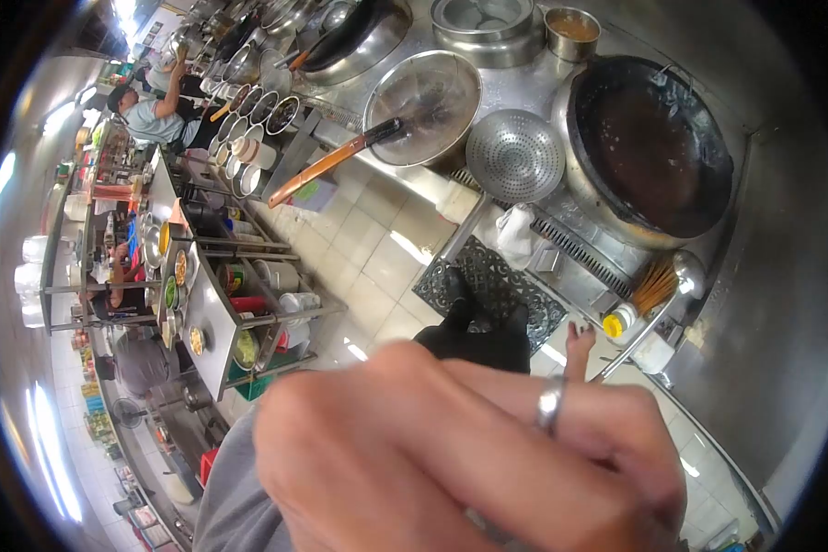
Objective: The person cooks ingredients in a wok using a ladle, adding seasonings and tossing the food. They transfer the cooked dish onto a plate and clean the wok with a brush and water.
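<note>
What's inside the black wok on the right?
The black wok holds dark reddish-brown liquid. The wok's bottom, and anything sunk there, is covered and can't be seen.

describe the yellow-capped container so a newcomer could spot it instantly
Find the big black wok of dark liquid at the picture's upper right. Just below it, beside a metal ladle, is a tan bristle brush; the container sits at the brush's lower left. Its bright yellow cap sets it apart from the tan brush and silvery ladle.

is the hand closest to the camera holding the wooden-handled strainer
No, the wooden-handled strainer lies over at the cooktop, its handle jutting out clear of the foreground hand.
</note>
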`<state>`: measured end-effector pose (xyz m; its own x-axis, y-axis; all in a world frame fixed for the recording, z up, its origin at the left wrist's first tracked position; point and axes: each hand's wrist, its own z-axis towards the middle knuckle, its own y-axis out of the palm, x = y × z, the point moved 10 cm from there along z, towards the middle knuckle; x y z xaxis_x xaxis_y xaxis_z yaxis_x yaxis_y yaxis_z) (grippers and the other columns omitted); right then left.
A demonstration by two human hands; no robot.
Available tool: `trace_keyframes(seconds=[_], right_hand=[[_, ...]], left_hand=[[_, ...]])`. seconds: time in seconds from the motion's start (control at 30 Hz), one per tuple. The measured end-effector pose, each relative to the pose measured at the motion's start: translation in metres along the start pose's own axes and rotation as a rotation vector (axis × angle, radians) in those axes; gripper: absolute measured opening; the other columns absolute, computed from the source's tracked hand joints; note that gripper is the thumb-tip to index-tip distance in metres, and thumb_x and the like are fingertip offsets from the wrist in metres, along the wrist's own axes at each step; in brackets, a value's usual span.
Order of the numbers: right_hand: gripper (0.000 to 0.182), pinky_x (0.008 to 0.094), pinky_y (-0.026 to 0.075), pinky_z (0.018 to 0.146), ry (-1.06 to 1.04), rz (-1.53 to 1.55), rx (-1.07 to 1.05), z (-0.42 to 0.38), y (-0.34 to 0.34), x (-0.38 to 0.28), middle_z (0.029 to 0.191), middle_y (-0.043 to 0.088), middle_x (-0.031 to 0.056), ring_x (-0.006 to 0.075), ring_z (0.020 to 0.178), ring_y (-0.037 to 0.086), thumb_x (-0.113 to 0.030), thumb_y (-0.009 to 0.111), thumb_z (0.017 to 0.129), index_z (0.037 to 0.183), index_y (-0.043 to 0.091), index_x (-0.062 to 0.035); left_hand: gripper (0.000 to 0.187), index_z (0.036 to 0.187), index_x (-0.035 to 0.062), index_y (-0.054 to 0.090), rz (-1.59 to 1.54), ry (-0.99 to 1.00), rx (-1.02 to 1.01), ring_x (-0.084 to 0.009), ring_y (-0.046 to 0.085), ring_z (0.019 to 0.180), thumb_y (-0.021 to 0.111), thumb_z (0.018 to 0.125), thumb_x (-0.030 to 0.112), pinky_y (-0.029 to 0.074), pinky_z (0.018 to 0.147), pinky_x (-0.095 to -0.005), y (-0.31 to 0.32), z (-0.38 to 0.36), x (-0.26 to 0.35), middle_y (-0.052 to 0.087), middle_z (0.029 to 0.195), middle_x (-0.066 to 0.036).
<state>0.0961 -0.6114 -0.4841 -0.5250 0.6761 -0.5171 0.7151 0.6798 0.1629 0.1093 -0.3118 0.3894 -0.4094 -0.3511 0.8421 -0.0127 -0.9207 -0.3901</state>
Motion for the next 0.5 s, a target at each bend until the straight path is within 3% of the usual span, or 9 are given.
trace_keyframes(seconds=[0.03, 0.1, 0.13, 0.17, 0.23, 0.27, 0.3, 0.43, 0.5], right_hand=[[0.038, 0.0424, 0.056, 0.096, -0.023, 0.069, -0.031, 0.014, 0.009, -0.001, 0.119, 0.067, 0.0113, 0.0306, 0.106, 0.063, -0.03, 0.053, 0.101, 0.132, 0.059, -0.007], [0.037, 0.0386, 0.057, 0.082, 0.054, 0.28, 0.024, 0.046, 0.012, 0.009, 0.107, 0.07, 0.0077, 0.0268, 0.092, 0.066, -0.036, 0.055, 0.098, 0.123, 0.065, -0.0101], [0.036, 0.0367, 0.058, 0.075, 0.091, 0.378, 0.056, 0.068, 0.006, 0.016, 0.102, 0.072, 0.0059, 0.0249, 0.085, 0.068, -0.039, 0.057, 0.096, 0.118, 0.067, -0.0117], [0.037, 0.0369, 0.057, 0.079, 0.055, 0.409, 0.082, 0.089, -0.004, 0.014, 0.109, 0.071, 0.0061, 0.0243, 0.094, 0.067, -0.04, 0.055, 0.097, 0.12, 0.066, -0.0123], [0.039, 0.0372, 0.056, 0.087, -0.011, 0.476, 0.133, 0.133, -0.029, 0.034, 0.123, 0.07, 0.0066, 0.0231, 0.111, 0.066, -0.042, 0.051, 0.1, 0.123, 0.063, -0.0135], [0.036, 0.0343, 0.055, 0.072, 0.12, 0.434, 0.077, 0.116, -0.017, 0.032, 0.106, 0.073, 0.0032, 0.0219, 0.092, 0.068, -0.044, 0.056, 0.096, 0.114, 0.066, -0.0143], [0.031, 0.0336, 0.05, 0.06, 0.216, 0.417, -0.084, 0.174, -0.038, 0.057, 0.094, 0.071, 0.0019, 0.0196, 0.075, 0.063, -0.042, 0.059, 0.093, 0.105, 0.066, -0.0132], [0.023, 0.035, 0.049, 0.058, 0.394, 0.423, -0.151, 0.13, -0.022, 0.037, 0.087, 0.07, 0.006, 0.0211, 0.066, 0.059, -0.031, 0.063, 0.093, 0.099, 0.068, -0.0096], [0.025, 0.0376, 0.053, 0.061, 0.382, 0.461, -0.121, 0.123, -0.023, 0.035, 0.089, 0.07, 0.0079, 0.0241, 0.068, 0.061, -0.03, 0.063, 0.093, 0.101, 0.068, -0.0076]], left_hand=[[0.028, 0.098, -0.0091, 0.069, 0.496, -0.076, 0.016, -0.0359, 0.068, 0.096, 0.064, 0.097, 0.018, 0.053, 0.086, -0.0396, 0.004, 0.002, 0.001, 0.069, 0.097, -0.025], [0.024, 0.093, -0.007, 0.071, 1.359, -0.328, 0.035, -0.0348, 0.07, 0.093, 0.065, 0.096, 0.016, 0.054, 0.083, -0.0381, 0.016, -0.003, -0.002, 0.071, 0.092, -0.024], [0.022, 0.09, -0.0059, 0.072, 1.56, -0.426, 0.021, -0.0343, 0.071, 0.091, 0.065, 0.096, 0.015, 0.055, 0.082, -0.0373, 0.016, -0.008, -0.011, 0.071, 0.09, -0.023], [0.021, 0.087, -0.0048, 0.073, 1.596, -0.493, -0.013, -0.0338, 0.071, 0.089, 0.066, 0.095, 0.014, 0.056, 0.08, -0.0365, 0.015, -0.013, -0.028, 0.072, 0.087, -0.022], [0.021, 0.09, -0.0087, 0.073, 0.47, -0.428, 0.0, -0.0347, 0.072, 0.09, 0.065, 0.095, 0.01, 0.055, 0.084, -0.0411, -0.005, -0.044, -0.079, 0.073, 0.092, -0.026], [0.021, 0.091, -0.0107, 0.074, -0.086, -0.367, 0.008, -0.0352, 0.072, 0.09, 0.065, 0.094, 0.008, 0.054, 0.086, -0.0434, -0.013, -0.056, -0.09, 0.073, 0.094, -0.027], [0.021, 0.092, -0.0126, 0.074, -0.64, -0.288, 0.021, -0.0357, 0.072, 0.091, 0.064, 0.094, 0.006, 0.054, 0.087, -0.0457, -0.016, -0.063, -0.092, 0.074, 0.096, -0.029], [0.03, 0.111, -0.0147, 0.071, -0.557, -0.603, -0.11, -0.0376, 0.068, 0.104, 0.066, 0.095, 0.01, 0.05, 0.095, -0.0467, 0.022, -0.093, -0.122, 0.073, 0.11, -0.026], [0.034, 0.118, -0.0124, 0.069, -0.565, -0.555, -0.132, -0.0368, 0.067, 0.108, 0.066, 0.098, 0.015, 0.049, 0.096, -0.0457, 0.026, -0.093, -0.122, 0.072, 0.116, -0.024]])
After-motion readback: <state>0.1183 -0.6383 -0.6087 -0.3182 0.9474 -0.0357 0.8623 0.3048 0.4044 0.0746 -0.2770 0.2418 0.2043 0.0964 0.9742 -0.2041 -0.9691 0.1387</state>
